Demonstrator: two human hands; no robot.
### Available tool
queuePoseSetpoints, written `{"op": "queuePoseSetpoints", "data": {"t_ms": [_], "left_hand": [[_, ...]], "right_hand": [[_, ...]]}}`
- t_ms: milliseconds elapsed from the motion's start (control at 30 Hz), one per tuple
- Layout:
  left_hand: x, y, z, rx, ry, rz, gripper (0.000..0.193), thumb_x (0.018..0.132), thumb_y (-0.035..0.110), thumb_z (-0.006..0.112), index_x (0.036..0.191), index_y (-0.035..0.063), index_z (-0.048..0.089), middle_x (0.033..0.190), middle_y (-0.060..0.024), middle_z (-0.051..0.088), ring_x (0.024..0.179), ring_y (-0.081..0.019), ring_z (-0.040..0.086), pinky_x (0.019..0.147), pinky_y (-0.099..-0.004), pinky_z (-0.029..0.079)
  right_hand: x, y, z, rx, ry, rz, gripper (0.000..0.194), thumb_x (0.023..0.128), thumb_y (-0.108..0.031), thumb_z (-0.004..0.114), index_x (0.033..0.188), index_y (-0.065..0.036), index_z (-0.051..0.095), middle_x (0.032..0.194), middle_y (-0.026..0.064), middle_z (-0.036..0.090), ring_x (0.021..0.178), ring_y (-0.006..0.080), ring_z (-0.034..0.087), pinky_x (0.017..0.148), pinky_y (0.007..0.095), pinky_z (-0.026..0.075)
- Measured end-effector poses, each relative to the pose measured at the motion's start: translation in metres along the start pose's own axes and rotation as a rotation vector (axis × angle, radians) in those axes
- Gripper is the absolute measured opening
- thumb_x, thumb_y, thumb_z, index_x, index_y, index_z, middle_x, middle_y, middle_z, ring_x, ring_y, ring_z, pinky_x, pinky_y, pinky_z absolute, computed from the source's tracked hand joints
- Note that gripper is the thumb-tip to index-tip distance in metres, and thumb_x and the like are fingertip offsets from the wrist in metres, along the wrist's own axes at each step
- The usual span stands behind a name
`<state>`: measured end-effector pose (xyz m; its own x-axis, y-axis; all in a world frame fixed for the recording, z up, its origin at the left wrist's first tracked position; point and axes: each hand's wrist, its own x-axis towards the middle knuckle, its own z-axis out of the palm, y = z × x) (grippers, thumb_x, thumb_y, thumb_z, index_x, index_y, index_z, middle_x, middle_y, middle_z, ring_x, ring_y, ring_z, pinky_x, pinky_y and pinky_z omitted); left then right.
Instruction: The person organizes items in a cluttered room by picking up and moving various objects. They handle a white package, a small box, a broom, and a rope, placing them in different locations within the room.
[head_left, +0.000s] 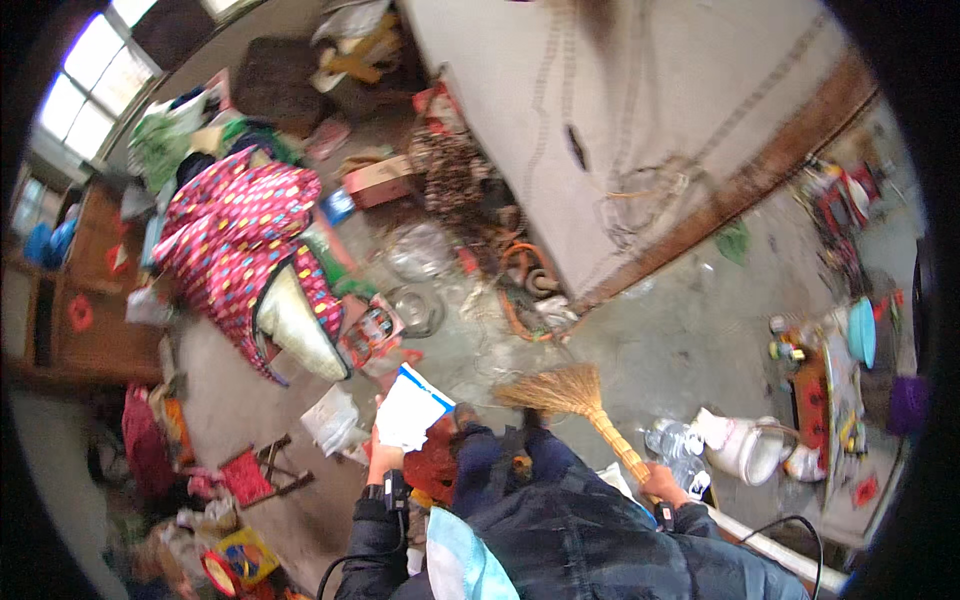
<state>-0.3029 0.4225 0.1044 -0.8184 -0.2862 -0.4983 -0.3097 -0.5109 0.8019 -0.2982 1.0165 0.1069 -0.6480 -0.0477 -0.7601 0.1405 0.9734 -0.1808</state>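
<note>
My left hand (386, 454) is closed on a white packet with a blue edge (412, 409), held up before my body; most of the fingers are hidden behind it. Out to the right, my right hand (664, 484) grips the bound handle of a straw hand broom (577, 394). The broom's bristles spread over the concrete floor in front of my feet. Crumpled white paper (332, 420) lies to the left of the packet.
A pink dotted quilt (240, 217) is heaped at the left. A folding stool with a red seat (246, 476) stands lower left. A white bucket (757, 454) and clear plastic bottles (675, 442) lie at the right. A large pale panel (570, 150) fills the top.
</note>
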Motion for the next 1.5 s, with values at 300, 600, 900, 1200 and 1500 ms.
{"op": "queuePoseSetpoints", "data": {"t_ms": [300,600,900,1200,1500], "left_hand": [[0.035,-0.037,0.091,-0.321,-0.364,-0.845,0.07,0.088,0.058,0.032,0.128,0.0018,0.042,0.123,-0.0122,0.053,0.112,-0.0279,0.05,0.097,-0.0396,0.038],[0.053,-0.022,0.187,-0.151,-0.582,-0.941,0.081,0.083,0.066,0.028,0.132,0.0024,0.038,0.128,-0.0134,0.048,0.113,-0.0309,0.048,0.101,-0.0405,0.032],[0.059,-0.109,0.291,0.32,-0.689,-1.136,0.065,0.083,0.055,0.031,0.124,0.0071,0.047,0.122,-0.0108,0.053,0.11,-0.0349,0.048,0.087,-0.053,0.039],[0.042,-0.234,0.427,0.629,-1.324,-0.761,0.05,0.081,0.037,0.041,0.116,0.0048,0.053,0.107,-0.0157,0.06,0.092,-0.0338,0.059,0.074,-0.0473,0.05],[0.038,-0.33,0.549,0.527,-0.74,-1.028,0.042,0.079,0.036,0.049,0.108,0.0058,0.056,0.102,-0.0099,0.062,0.09,-0.0287,0.061,0.079,-0.0433,0.051]], "right_hand": [[-0.059,0.018,0.053,0.227,0.034,0.264,0.055,0.051,-0.025,0.076,0.099,-0.006,0.057,0.089,0.0184,0.064,0.084,0.0334,0.062,0.075,0.0396,0.05],[-0.114,0.019,0.154,0.793,-0.002,0.584,0.04,0.055,-0.018,0.075,0.088,-0.001,0.061,0.076,0.0177,0.065,0.073,0.0292,0.065,0.066,0.0391,0.051],[-0.148,0.072,0.237,0.7,-0.047,0.726,0.045,0.051,-0.024,0.074,0.092,-0.006,0.065,0.081,0.0159,0.065,0.077,0.0276,0.064,0.071,0.0368,0.05],[-0.205,0.076,0.254,1.087,0.101,0.604,0.028,0.063,-0.019,0.065,0.083,0.001,0.062,0.07,0.0173,0.062,0.065,0.0291,0.061,0.058,0.0388,0.046],[-0.192,0.058,0.243,1.485,0.154,0.814,0.031,0.063,-0.016,0.067,0.088,0.0,0.06,0.07,0.0142,0.061,0.064,0.0281,0.059,0.057,0.0389,0.045]]}}
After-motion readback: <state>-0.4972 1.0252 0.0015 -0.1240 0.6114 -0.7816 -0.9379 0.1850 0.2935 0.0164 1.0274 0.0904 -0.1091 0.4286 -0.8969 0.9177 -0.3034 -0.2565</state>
